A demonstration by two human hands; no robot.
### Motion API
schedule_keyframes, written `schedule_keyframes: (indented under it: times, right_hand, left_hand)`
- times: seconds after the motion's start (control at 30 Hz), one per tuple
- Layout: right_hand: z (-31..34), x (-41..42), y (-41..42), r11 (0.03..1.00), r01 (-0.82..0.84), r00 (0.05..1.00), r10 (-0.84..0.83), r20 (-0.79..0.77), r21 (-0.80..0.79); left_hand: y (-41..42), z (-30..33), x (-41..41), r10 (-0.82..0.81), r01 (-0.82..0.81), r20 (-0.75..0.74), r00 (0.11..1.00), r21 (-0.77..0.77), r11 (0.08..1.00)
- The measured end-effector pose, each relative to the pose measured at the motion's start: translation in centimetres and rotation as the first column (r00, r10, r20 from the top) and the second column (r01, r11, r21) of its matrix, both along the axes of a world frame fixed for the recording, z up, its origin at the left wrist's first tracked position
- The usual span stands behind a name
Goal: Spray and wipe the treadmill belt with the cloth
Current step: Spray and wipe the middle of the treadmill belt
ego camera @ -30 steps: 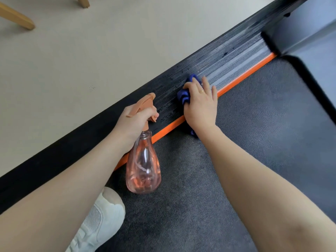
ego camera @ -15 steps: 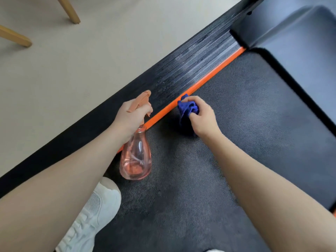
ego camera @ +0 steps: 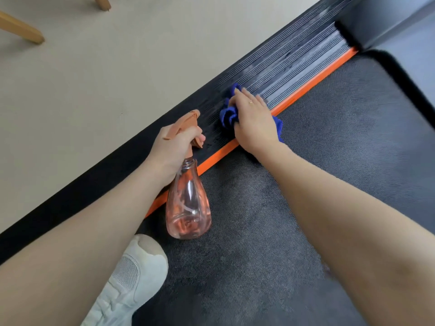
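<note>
While the right hand (ego camera: 255,123) pressed flat, fingers together, the soft cloth (ego camera: 228,115) looked limp; the left hand (ego camera: 175,147) gripped the light spray bottle (ego camera: 187,208) by its neck

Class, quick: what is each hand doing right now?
Left hand: grips the spray bottle by its neck and trigger.
Right hand: fingers straight, pressing the cloth onto the ribbed side rail.

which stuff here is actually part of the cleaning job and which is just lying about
In use:
- dark textured treadmill belt
- crumpled blue cloth, pressed under right hand
- clear pink spray bottle, in left hand
- ribbed black side rail

Just lying about:
- light wooden furniture legs
- white sneaker
</note>
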State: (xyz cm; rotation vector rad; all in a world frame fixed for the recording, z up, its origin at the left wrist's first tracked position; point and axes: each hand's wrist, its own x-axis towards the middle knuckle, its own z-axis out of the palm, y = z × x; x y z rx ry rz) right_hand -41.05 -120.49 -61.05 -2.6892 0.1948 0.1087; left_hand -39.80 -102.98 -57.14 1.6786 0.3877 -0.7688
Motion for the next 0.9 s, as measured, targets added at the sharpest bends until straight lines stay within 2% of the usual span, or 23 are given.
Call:
schedule_keyframes:
  times: [0.1, 0.27, 0.33, 0.4, 0.43, 0.5, 0.6, 0.63, 0.67, 0.7, 0.77, 0.83, 0.9]
  right_hand:
    - [-0.1, -0.3, 0.4, 0.998, -0.028, 0.999, 0.027, 0.018, 0.050]
    - [0.2, -1.4, 0.8, 0.985, -0.095, 0.991, 0.107, -0.077, 0.145]
    - [0.8, -1.9, 1.1, 0.960, -0.123, 0.974, 0.165, -0.156, 0.251]
    - [1.6, -3.4, 1.4, 0.887, -0.072, 0.952, 0.198, -0.235, 0.455]
    - [1.8, -4.5, 1.6, 0.837, 0.021, 0.958, 0.139, -0.250, 0.547]
    - [2.4, -6.9, 1.2, 0.712, 0.252, 0.963, -0.118, -0.242, 0.656]
    - [3.3, -10.0, -1.0, 0.513, 0.468, 0.851, -0.482, -0.210, 0.719]
    - [3.6, -10.9, -2.0, 0.489, 0.514, 0.804, -0.561, -0.197, 0.705]
    - [3.8, -11.8, -3.1, 0.515, 0.558, 0.770, -0.613, -0.175, 0.650]
    - [3.7, -13.0, -4.1, 0.580, 0.605, 0.753, -0.640, -0.155, 0.546]
    - [3.2, -15.6, -5.9, 0.750, 0.605, 0.796, -0.582, -0.170, 0.266]
    - [2.3, -17.7, -6.5, 0.890, 0.453, 0.850, -0.413, -0.327, 0.056]
    - [1.5, -18.9, -6.0, 0.955, 0.292, 0.869, -0.287, -0.402, -0.052]
  left_hand:
    - [0.2, 0.1, 0.0, -0.008, 0.008, 0.016, 1.000, -0.005, 1.000]
    - [-0.3, 1.0, 0.0, -0.052, 0.050, 0.069, 0.996, 0.021, 0.999]
    - [-0.8, 1.4, -0.3, -0.095, 0.094, 0.093, 0.991, 0.022, 0.995]
    - [-1.2, 1.8, -0.8, -0.118, 0.116, 0.114, 0.986, 0.026, 0.993]
    - [-1.3, 1.8, -0.9, -0.117, 0.114, 0.126, 0.985, 0.035, 0.993]
    - [-1.5, 1.8, -1.3, -0.139, 0.132, 0.163, 0.977, 0.055, 0.990]
    - [-2.0, 2.0, -2.2, -0.249, 0.238, 0.206, 0.946, 0.079, 0.968]
    - [-2.2, 2.1, -2.4, -0.285, 0.273, 0.211, 0.935, 0.084, 0.958]
    - [-2.3, 2.1, -2.6, -0.319, 0.305, 0.214, 0.923, 0.096, 0.948]
    - [-2.6, 2.2, -3.0, -0.357, 0.340, 0.223, 0.907, 0.110, 0.934]
    - [-3.3, 2.1, -3.8, -0.437, 0.415, 0.250, 0.864, 0.137, 0.899]
    - [-4.0, 2.0, -4.9, -0.530, 0.492, 0.277, 0.801, 0.198, 0.847]
    - [-4.7, 2.1, -6.1, -0.618, 0.559, 0.289, 0.731, 0.266, 0.785]
